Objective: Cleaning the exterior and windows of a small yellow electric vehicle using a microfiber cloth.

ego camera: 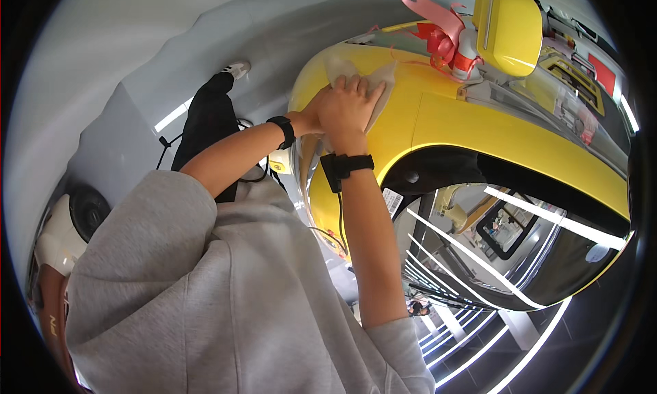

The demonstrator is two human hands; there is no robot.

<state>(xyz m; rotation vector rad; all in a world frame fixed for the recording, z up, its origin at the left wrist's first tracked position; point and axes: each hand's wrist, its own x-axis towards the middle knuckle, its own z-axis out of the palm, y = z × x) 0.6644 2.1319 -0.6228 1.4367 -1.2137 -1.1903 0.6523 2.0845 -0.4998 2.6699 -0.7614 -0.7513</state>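
A pale cloth (386, 75) lies against the glossy yellow body panel (395, 122) of a car. My right hand (349, 106) presses on the cloth, palm down, with its fingers spread towards the cloth's far edge. Tucked partly beneath it is my left hand (314, 112), which reaches in from the left; its fingers are mostly hidden. Each wrist wears a black strap, and a small black box (333, 171) with a cable sits on the right one.
A yellow side mirror (508, 32) with a red ribbon bow (441, 45) juts out beyond my hands. Dark window glass (544, 271) to the right reflects strip lights. A white label (392, 201) is near its edge. A white and brown vehicle part (56, 240) stands behind on the left.
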